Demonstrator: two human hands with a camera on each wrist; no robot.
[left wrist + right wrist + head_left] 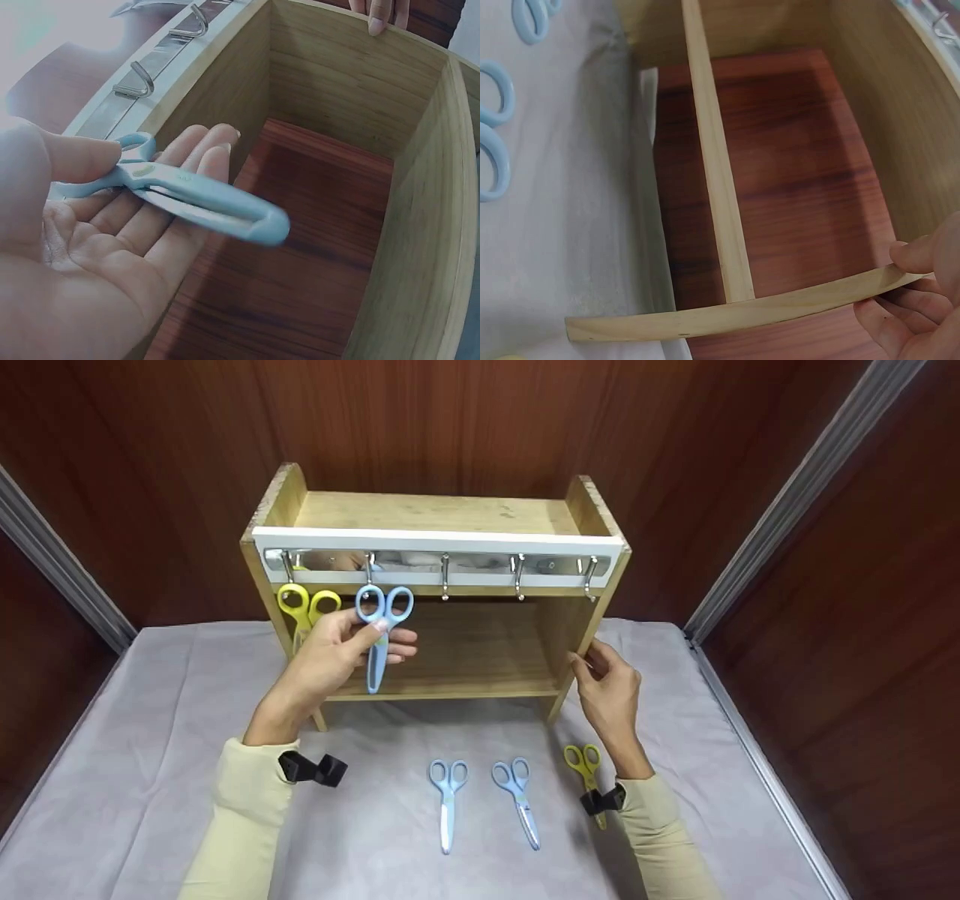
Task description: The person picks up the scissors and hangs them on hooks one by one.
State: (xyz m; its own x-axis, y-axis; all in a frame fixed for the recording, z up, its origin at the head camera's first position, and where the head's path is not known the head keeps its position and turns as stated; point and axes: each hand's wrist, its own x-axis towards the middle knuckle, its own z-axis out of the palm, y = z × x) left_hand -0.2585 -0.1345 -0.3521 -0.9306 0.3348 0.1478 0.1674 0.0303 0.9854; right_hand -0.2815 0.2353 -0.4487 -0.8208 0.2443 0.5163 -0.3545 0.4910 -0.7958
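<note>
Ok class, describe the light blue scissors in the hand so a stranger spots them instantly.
Find the pale wooden shelf unit with metal hooks across its front. By the second hook from the left, a left hand pinches light blue plastic scissors. Two other blue pairs lie on grey cloth; only this pair is held up.

Plain pale yellow long sleeves [244, 821], cuffs [259, 757] ending just behind the left hand [330, 652] and right hand [611, 694], plus a kinda chunky black gadget [330, 771] at each wrist [274, 724]
</note>
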